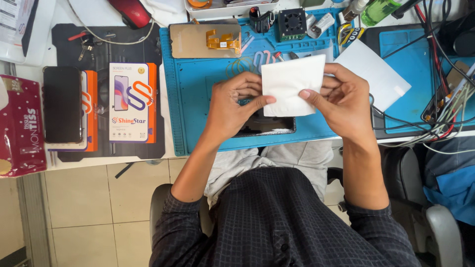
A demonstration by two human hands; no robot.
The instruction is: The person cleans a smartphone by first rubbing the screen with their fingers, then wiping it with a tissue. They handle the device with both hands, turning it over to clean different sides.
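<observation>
Both grips on a level, left-right white sachet point(291, 85).

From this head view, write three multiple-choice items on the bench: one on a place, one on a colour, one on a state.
1. Where does the black phone lie?
A. Left of the orange and white box
B. On the blue mat
C. On the floor

2. What colour is the work mat under the hands?
A. Red
B. Blue
C. Green

3. How is the white sheet held?
A. Flat on the mat, untouched
B. By the left hand alone
C. Pinched by both hands above the mat

Answers:
1. A: the phone rests at the left, beside the orange and white box.
2. B: the mat shows blue all around the hands.
3. C: the left hand grips its left edge and the right hand its right edge.
</observation>
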